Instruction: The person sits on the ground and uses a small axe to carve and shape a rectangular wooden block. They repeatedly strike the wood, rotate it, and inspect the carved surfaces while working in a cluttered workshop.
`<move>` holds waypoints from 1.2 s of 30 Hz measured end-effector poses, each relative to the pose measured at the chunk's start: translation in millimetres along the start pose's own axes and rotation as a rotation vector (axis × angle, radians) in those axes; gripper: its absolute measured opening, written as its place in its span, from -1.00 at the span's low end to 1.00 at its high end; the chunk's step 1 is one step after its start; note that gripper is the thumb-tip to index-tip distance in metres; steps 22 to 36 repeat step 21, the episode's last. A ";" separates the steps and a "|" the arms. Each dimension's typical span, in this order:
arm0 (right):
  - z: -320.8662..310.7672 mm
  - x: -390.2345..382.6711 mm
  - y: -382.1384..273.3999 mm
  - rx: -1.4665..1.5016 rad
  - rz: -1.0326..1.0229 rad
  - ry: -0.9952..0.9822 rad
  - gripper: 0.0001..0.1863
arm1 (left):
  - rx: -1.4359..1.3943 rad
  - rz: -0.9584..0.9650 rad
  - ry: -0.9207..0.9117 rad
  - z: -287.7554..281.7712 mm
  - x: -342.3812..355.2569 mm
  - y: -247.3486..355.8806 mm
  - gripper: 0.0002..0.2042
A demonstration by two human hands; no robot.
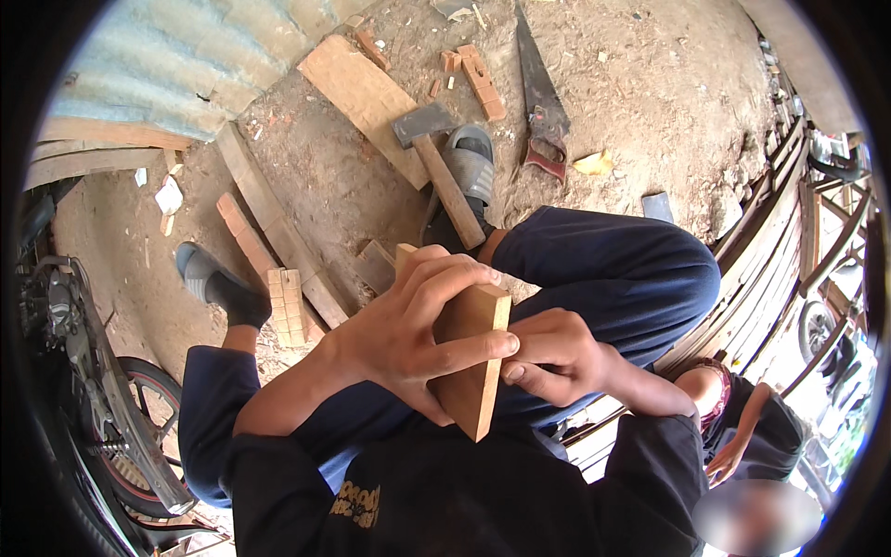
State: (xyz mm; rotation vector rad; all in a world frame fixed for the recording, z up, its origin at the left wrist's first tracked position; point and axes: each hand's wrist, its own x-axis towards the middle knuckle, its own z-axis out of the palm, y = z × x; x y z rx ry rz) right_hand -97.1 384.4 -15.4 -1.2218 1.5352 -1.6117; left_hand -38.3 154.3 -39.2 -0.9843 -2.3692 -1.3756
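Note:
A short, thick piece of light-brown wooden board (471, 399) is held up in front of my chest, tilted on edge. My left hand (408, 320) is wrapped round it, with spread fingers on its face and the thumb low on the near side. Against the board's right edge, my right hand (561, 357) is closed with curled fingers and thumb pressed together. Whatever those right fingers pinch, if anything, is hidden. Beyond my hands, a hammer (450, 190) leans across my sandalled foot (471, 162), its dark head on a flat wooden board (357, 102).
A handsaw (540, 88) lies on the dirt floor beyond my knee. Small cut wood blocks (286, 306) and a long plank (278, 218) lie left. A motorcycle (139, 418) stands at far left. Another person (756, 427) sits at lower right, near stacked timber (752, 269).

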 end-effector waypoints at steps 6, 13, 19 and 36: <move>3.3 -16.1 11.6 1.633 0.879 -0.242 -0.62 | -0.093 0.062 -0.009 11.8 3.9 -3.6 -0.47; -19.7 4.8 -2.9 0.974 0.957 -0.403 -0.53 | -0.208 -0.035 -0.206 8.1 -3.2 7.3 0.13; -15.8 16.6 -3.3 0.126 0.801 -0.613 -0.39 | 0.053 -0.161 -0.422 3.3 -8.6 18.8 0.16; -10.6 19.8 -1.2 0.177 0.843 -0.608 -0.39 | 0.009 -0.214 -0.441 3.9 -11.5 25.3 0.22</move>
